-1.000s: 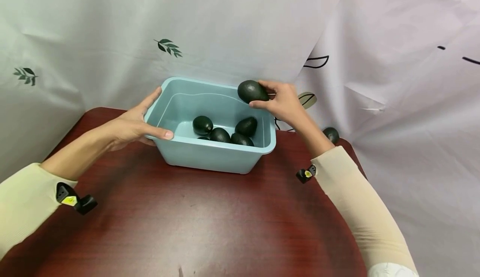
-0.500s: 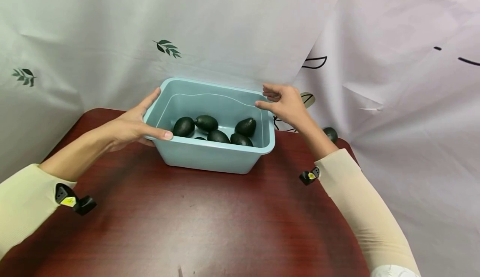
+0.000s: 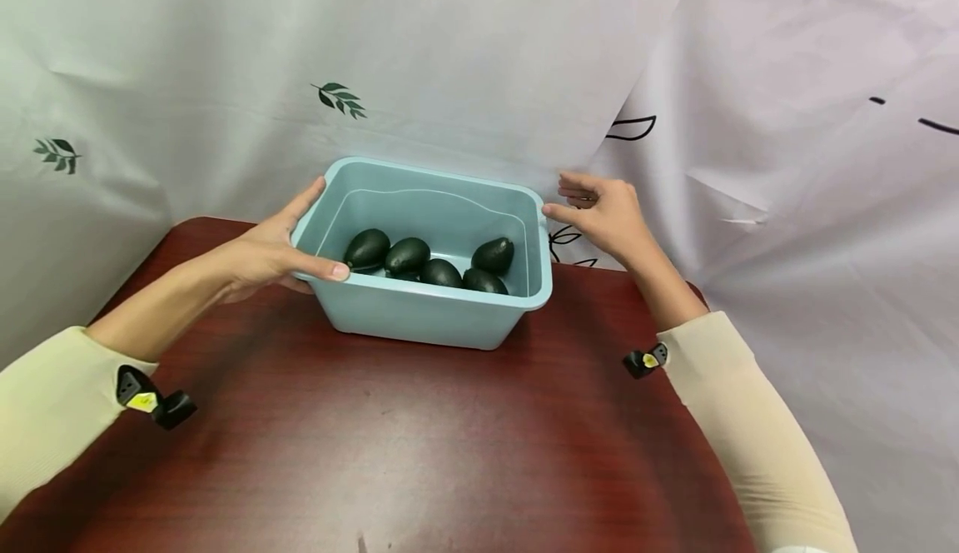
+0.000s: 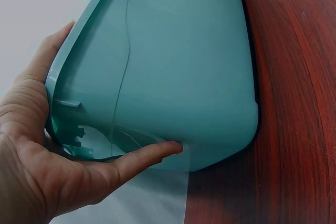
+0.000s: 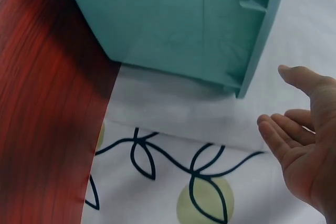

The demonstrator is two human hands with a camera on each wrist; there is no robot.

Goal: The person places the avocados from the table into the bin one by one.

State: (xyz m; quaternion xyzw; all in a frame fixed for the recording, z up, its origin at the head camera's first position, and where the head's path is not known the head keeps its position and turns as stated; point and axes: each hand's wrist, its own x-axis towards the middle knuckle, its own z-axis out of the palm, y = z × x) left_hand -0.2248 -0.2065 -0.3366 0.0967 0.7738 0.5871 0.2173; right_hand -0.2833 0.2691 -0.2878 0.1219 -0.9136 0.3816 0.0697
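A light blue plastic tub (image 3: 419, 316) stands near the back of the table. Several dark green avocados (image 3: 367, 249) lie inside along its bottom, partly hidden by the front wall. My left hand (image 3: 262, 255) holds the tub's left end, thumb over the front rim and fingers along the side; the left wrist view shows this hand (image 4: 68, 166) against the tub's end wall (image 4: 184, 61). Beside the tub's right rim is my right hand (image 3: 599, 211), fingers loosely extended and nothing in it. In the right wrist view that hand (image 5: 307, 140) is apart from the tub (image 5: 163, 24).
A dark red wooden table (image 3: 419, 445) carries the tub. Behind and to the right hangs a pale cloth (image 3: 479, 53) with leaf prints, close to the tub's back rim. A black wrist camera (image 3: 646, 361) sits on the right sleeve, another (image 3: 153, 399) on the left.
My right hand has let go of an avocado into the tub and moved right, past the rim. Avocados at the tub's left have shifted. Another avocado on the right is now hidden behind my arm.
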